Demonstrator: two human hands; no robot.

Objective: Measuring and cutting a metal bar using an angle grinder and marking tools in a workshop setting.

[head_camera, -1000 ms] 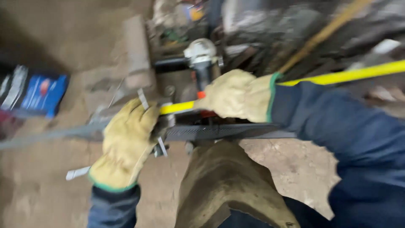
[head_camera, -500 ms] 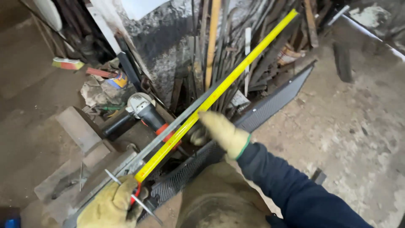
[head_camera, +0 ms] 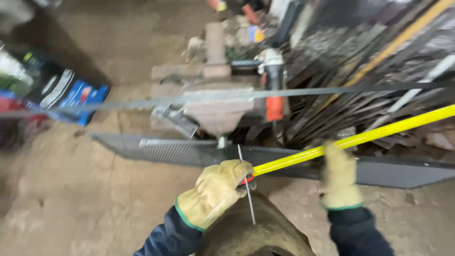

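A long yellow measuring stick [head_camera: 350,141] is being held low over the dirt floor [head_camera: 71,199]. It is thin, straight and bright, with a red bit at the end near the left hand. It is stretching from the left hand up and away past the right hand, toward the right edge of the view.

The left hand [head_camera: 215,192], in a tan work glove with a green cuff, is being kept closed around the red end of the stick. A thin grey metal rod [head_camera: 246,185] is also being touched by this hand; the rod is pointing down over the knee.

The right hand [head_camera: 339,178], also gloved, is being wrapped around the stick further along. It is blurred, so how tight the fingers are closed cannot be told.

Just beyond both hands, a dark strip of metal mesh [head_camera: 189,152] is lying flat. Further beyond, a grinder with an orange handle [head_camera: 274,90] is resting near stone blocks [head_camera: 215,102].
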